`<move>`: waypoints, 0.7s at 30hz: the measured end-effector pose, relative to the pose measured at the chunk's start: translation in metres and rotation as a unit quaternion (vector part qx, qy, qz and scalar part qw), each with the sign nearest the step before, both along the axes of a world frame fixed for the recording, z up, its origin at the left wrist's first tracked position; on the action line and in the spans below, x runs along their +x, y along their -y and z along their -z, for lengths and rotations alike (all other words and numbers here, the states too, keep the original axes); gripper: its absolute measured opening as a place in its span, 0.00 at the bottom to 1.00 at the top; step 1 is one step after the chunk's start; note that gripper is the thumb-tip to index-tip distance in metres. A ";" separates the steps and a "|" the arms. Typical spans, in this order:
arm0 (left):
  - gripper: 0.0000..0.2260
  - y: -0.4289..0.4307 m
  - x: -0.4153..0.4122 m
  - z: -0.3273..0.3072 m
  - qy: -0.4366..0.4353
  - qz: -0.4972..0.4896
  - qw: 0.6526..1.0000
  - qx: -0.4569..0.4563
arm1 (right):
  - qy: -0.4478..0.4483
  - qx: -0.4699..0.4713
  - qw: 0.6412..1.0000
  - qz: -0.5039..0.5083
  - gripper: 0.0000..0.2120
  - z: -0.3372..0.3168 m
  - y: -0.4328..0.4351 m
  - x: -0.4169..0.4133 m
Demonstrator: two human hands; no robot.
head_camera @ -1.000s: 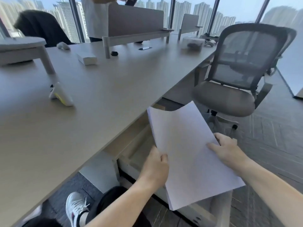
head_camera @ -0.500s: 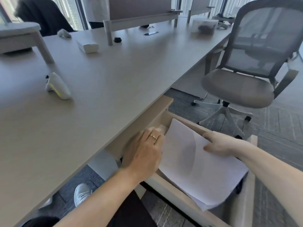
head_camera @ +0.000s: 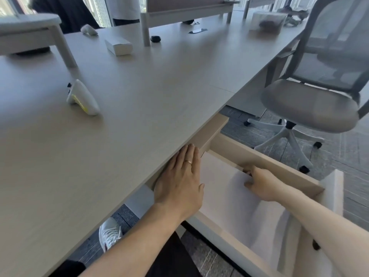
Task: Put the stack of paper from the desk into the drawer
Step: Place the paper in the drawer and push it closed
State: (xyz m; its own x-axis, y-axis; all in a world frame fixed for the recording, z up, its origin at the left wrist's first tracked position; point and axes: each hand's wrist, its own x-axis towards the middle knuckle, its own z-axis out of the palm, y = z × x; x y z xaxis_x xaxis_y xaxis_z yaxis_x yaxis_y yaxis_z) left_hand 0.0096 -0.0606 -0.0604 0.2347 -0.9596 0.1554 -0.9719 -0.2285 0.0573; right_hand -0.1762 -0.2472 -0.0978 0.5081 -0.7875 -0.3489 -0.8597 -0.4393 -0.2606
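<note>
The white stack of paper (head_camera: 229,198) lies inside the open light-wood drawer (head_camera: 279,166) under the desk (head_camera: 139,100). Its near end curves up toward the drawer's front panel. My right hand (head_camera: 261,182) rests on the sheets with its fingers curled over their far edge, close to the drawer's far wall. My left hand (head_camera: 179,180) is flat with fingers stretched out, at the paper's left edge just below the desk's rim. It holds nothing.
A grey mesh office chair (head_camera: 311,104) stands right behind the drawer. On the desk lie a white handheld device (head_camera: 83,98) and a white box (head_camera: 118,45). My white shoe (head_camera: 109,232) shows below the desk. A person stands at the far side.
The paper went from held up in both hands down into the drawer. My left hand let go and flattened beside it. My right hand slid deeper in with the sheets.
</note>
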 end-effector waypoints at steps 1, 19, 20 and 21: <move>0.40 -0.001 0.000 0.000 -0.003 0.001 1.000 -0.001 | 0.010 -0.022 1.000 -0.014 0.24 -0.005 -0.004 -0.008; 0.42 -0.004 0.002 -0.013 -0.101 -0.007 0.995 -0.004 | 0.389 0.010 0.853 0.349 0.33 -0.028 -0.052 -0.078; 0.42 -0.004 0.003 -0.013 -0.105 -0.008 0.994 -0.005 | 0.395 0.010 0.850 0.348 0.31 -0.026 -0.051 -0.068; 0.42 -0.003 0.003 -0.013 -0.108 -0.009 0.994 -0.006 | 0.402 0.012 0.847 0.347 0.30 -0.025 -0.050 -0.058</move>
